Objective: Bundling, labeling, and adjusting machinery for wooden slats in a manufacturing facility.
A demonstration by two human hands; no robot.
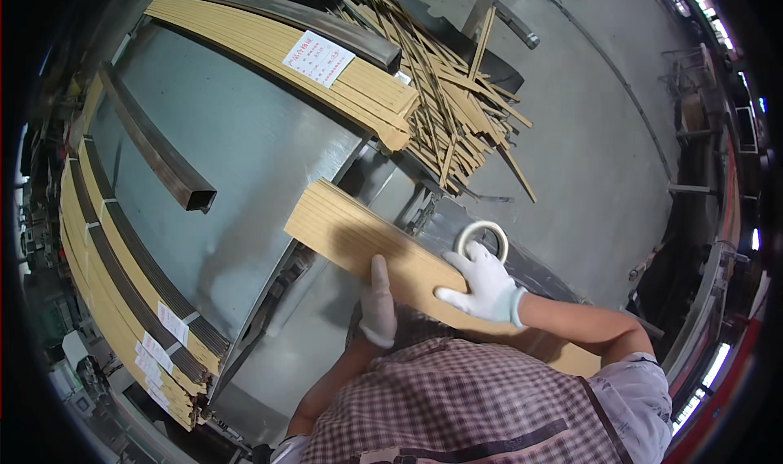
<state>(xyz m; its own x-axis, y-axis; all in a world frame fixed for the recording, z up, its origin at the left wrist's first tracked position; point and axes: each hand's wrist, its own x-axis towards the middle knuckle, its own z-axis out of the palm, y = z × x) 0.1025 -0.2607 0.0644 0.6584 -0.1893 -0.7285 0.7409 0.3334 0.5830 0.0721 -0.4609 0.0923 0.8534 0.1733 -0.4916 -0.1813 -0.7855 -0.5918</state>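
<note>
A long bundle of flat yellow-tan strips (347,229) lies in front of me, running from the centre down to the right under my right arm. My left hand (379,305), in a white glove, is at its near side with fingers stretched out against it. Across its top and far edge spreads my white-gloved right hand (485,289), thumb apart from the fingers. A pale ring-shaped roll (461,237), looking like tape, is just beyond the right fingertips. They overlap its near rim; whether they touch it I cannot tell.
A metal-topped table (245,121) on the left carries a brown square tube (159,146), a labelled strip stack (253,44) at its far edge and tied strip bundles (106,285) along its left side. Loose strips (457,97) are piled beyond, by the grey floor (587,138).
</note>
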